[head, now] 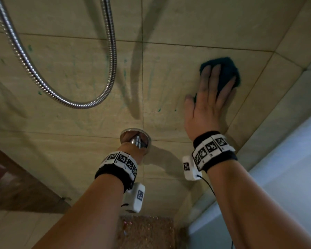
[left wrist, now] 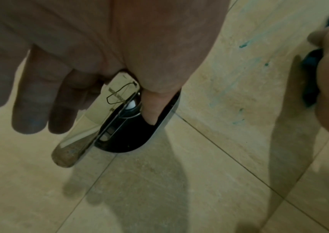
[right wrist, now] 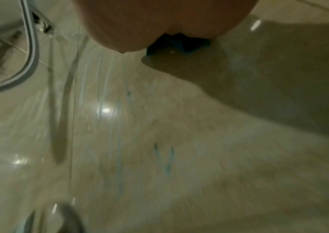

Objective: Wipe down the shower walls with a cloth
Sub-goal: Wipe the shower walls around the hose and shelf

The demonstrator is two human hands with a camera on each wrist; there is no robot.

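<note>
A dark blue cloth (head: 226,69) lies flat on the beige tiled shower wall (head: 70,72), up near the right corner. My right hand (head: 210,94) presses it to the tile with straight, spread fingers. The right wrist view shows only the heel of that hand (right wrist: 159,20) and a dark edge of the cloth (right wrist: 179,42). My left hand (head: 131,150) rests on the chrome tap lever (left wrist: 74,141). The thumb lies on one side against the round chrome plate (left wrist: 131,140), and the fingers (left wrist: 30,110) hang fairly straight on the other. Blue-green streaks (head: 124,72) mark the wall between the hands.
A ribbed metal shower hose (head: 111,60) loops down the wall at upper left. A side wall (head: 285,69) meets the wiped wall at the right, with a pale panel (head: 285,177) below it. Speckled floor (head: 147,230) shows at the bottom.
</note>
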